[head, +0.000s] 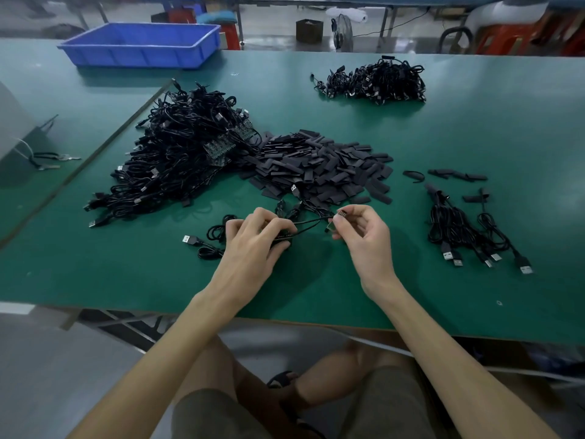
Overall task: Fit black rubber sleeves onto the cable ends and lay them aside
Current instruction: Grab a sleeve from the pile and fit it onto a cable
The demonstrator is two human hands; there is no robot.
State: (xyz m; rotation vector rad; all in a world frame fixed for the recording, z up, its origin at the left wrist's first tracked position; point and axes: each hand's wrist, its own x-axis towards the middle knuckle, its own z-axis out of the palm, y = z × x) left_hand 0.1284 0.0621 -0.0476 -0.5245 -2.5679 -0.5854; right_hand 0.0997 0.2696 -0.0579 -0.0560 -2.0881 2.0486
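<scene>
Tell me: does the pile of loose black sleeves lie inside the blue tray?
No, the sleeve pile lies on the green table, well apart from the blue tray.

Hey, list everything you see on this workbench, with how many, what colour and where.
table: one, green, across the view
tray: one, blue, far left
big cable heap: one, black, left of centre
sleeve heap: one, black, centre, against the big cable heap
far cable heap: one, black, far side, right of centre
cable bunch: one, black with silver plugs, near right
loose sleeves: a few, black, right of the sleeve heap
held cable: one, black, between both grips
left grip: one, bare hand, holding the held cable
right grip: one, bare hand, pinching its small end piece
</scene>
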